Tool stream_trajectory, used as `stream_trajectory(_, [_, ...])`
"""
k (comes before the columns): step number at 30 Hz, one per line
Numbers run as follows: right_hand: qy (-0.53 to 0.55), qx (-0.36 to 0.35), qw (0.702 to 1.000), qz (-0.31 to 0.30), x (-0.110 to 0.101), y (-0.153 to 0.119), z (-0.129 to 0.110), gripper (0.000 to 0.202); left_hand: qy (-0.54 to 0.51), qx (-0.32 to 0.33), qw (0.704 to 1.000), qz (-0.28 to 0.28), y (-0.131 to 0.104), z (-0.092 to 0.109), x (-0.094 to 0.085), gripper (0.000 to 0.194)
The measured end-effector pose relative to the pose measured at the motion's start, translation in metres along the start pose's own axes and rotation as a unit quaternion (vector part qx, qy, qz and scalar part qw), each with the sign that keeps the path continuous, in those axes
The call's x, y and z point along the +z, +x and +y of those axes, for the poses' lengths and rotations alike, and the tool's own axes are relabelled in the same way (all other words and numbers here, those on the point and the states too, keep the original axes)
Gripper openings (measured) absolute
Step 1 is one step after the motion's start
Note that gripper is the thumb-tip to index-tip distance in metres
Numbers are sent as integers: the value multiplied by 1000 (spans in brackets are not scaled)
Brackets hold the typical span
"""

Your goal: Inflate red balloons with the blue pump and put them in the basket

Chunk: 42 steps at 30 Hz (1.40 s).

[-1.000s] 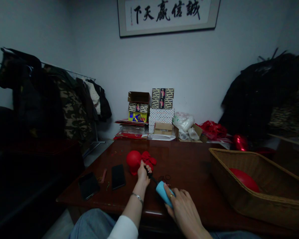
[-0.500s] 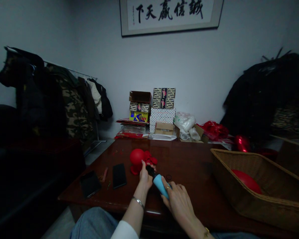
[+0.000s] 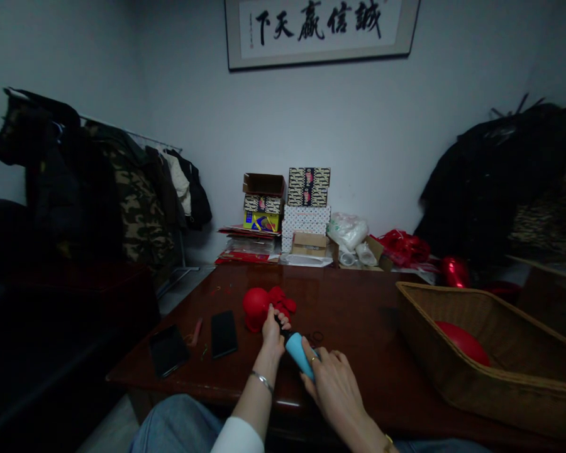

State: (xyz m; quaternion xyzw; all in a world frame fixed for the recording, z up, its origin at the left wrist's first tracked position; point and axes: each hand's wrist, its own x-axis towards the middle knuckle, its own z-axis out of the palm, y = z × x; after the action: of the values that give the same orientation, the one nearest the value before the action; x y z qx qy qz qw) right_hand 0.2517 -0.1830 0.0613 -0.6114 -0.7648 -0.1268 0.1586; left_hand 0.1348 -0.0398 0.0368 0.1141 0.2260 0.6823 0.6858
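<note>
My left hand (image 3: pixel 274 328) is closed around the neck of a small red balloon (image 3: pixel 255 307), where it meets the black nozzle of a hand pump. A pale blue balloon pump (image 3: pixel 299 353) slants down to the right from there, its barrel in the grip of my right hand (image 3: pixel 332 380). Partly inflated, the balloon lies to the left of my left fingers. Just beyond them sits a pile of limp red balloons (image 3: pixel 280 301). My fingers hide the exact joint between neck and nozzle.
Two dark phone-like slabs (image 3: pixel 224 334) (image 3: pixel 168 350) lie at left on the brown table (image 3: pixel 353 314). A wicker basket (image 3: pixel 453 377) holding an inflated red balloon (image 3: pixel 463 343) stands at right. Stacked boxes (image 3: pixel 307 220) and plastic bags (image 3: pixel 349 231) line the far side.
The view has shifted slightly, so everything sits a little further left. The balloon at my left hand hangs slightly lower. Both hands keep their holds.
</note>
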Motion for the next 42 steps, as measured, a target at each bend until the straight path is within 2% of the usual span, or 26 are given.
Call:
stream_trajectory(5, [-4, -15, 1000, 26, 0, -12, 8, 58, -3, 13, 1000, 3, 8, 4, 5, 31])
stream_trajectory(9, [0, -33, 999, 38, 3, -31, 23, 62, -10, 6, 1000, 6, 14, 16, 7, 32])
stream_trajectory(13, [3, -65, 995, 76, 5, -48, 36, 66, -14, 19, 1000, 15, 17, 26, 7, 30])
stream_trajectory(17, [4, -72, 993, 94, 5, -53, 40, 63, -13, 24, 999, 25, 16, 27, 8, 30])
stream_trajectory(22, [6, -47, 996, 70, 4, -47, 36, 63, -2, 11, 999, 35, 12, 17, 11, 31])
stream_trajectory(29, [8, -11, 1000, 15, 0, -29, 20, 58, 17, 13, 1000, 21, 5, 1, 9, 29])
stream_trajectory(37, [-1, 2, 1000, 4, 4, -3, 12, 56, 52, -10, 999, 11, -2, -15, 8, 28])
stream_trajectory(42, [-1, 5, 1000, -3, 8, -3, 10, 59, 56, 0, 998, 34, 0, -14, 5, 29])
